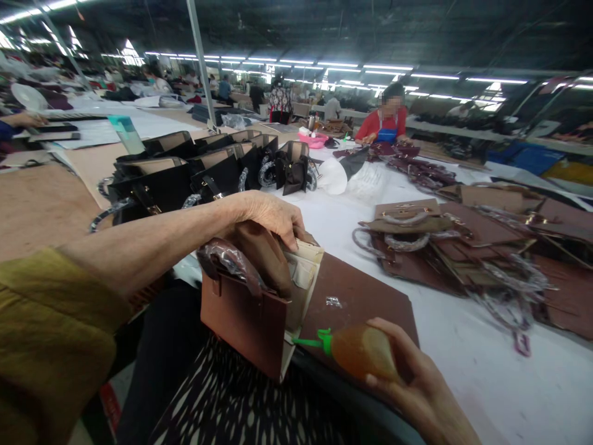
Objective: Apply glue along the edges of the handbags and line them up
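A brown handbag [245,321] with plastic-wrapped handles rests at the table's near edge, over my lap. Its side stands apart, baring a pale inner face, and a brown flap [361,290] with a small metal fitting lies spread to the right. My left hand [273,213] reaches over the bag and grips its far top edge; some fingertips are hidden behind it. In my right hand [412,371] is a squeeze glue bottle [364,352] of amber liquid, held on its side. The bottle's green nozzle points left, its tip at the bag's open side edge.
Several black handbags [152,185] stand in rows at the back left, beside a teal-capped bottle [125,133]. Brown bag pieces with wrapped handles [482,241] are heaped on the right of the white table [523,395]. Across it a co-worker in red [370,127] sits near a pink basin [312,139].
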### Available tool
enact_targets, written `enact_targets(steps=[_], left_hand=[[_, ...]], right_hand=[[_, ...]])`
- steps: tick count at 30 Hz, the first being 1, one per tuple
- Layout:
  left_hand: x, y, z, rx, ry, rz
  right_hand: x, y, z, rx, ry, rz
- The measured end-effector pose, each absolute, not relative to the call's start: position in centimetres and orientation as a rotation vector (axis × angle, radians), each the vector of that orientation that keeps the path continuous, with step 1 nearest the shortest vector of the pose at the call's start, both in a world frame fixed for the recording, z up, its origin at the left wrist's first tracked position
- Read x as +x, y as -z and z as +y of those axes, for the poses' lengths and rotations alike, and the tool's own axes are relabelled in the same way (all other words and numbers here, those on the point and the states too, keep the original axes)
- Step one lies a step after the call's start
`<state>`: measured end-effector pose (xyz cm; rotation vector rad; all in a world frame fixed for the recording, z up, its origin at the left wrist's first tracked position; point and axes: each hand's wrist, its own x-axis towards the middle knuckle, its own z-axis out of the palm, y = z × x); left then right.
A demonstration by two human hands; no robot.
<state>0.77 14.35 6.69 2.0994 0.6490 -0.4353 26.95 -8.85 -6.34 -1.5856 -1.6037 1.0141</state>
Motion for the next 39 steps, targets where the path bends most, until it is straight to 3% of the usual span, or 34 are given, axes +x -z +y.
enact_targets(steps=[8, 12, 17, 25, 39], left_hand=[[1.5, -13.5, 11.9, 2.452, 0.332, 0.657], [2.3, -15.9, 9.5, 2.781, 0.300, 0.917], [2.3, -13.0, 7.7, 3.047, 0.311, 1.090], [1.1, -5.9, 6.9, 2.999, 0.208, 1.176], [0.4, -4.2, 5.7, 2.914, 0.143, 1.124]], right_hand=[[26.7, 5.0, -8.1, -1.438, -1.151, -1.075], [27.0, 4.8, -6.9, -1.378, -1.197, -0.968], [27.1, 5.9, -5.6, -1.366, -1.208, -0.991], [26.6, 6.9, -4.4, -1.425, -1.134, -1.024], [26.3, 9.0, -2.5, -1.565, -0.907, -1.147]])
